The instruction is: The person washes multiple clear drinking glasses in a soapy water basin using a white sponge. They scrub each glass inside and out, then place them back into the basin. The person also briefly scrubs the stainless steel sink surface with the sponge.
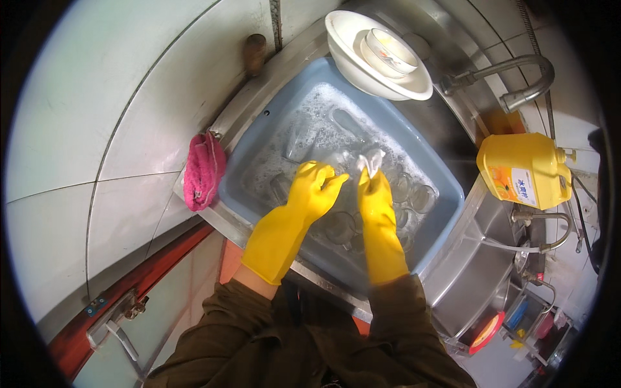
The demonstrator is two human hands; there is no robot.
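Both my hands wear yellow rubber gloves over a blue plastic tub of soapy water. My right hand pinches a wet white cloth between thumb and fingers. Beside it, my left hand has curled fingers and a thumb pointing right. Something clear and foamy lies just beyond those fingers; whether they grip it is not visible. Several clear glasses sit in the water to the right of and below my hands. Another glass piece lies partly under suds at the left, and a long clear one farther back.
White bowls are stacked at the tub's far rim, near a curved faucet. A yellow detergent jug stands right. A pink towel hangs over the left sink edge. Another steel basin adjoins on the right, with a second faucet.
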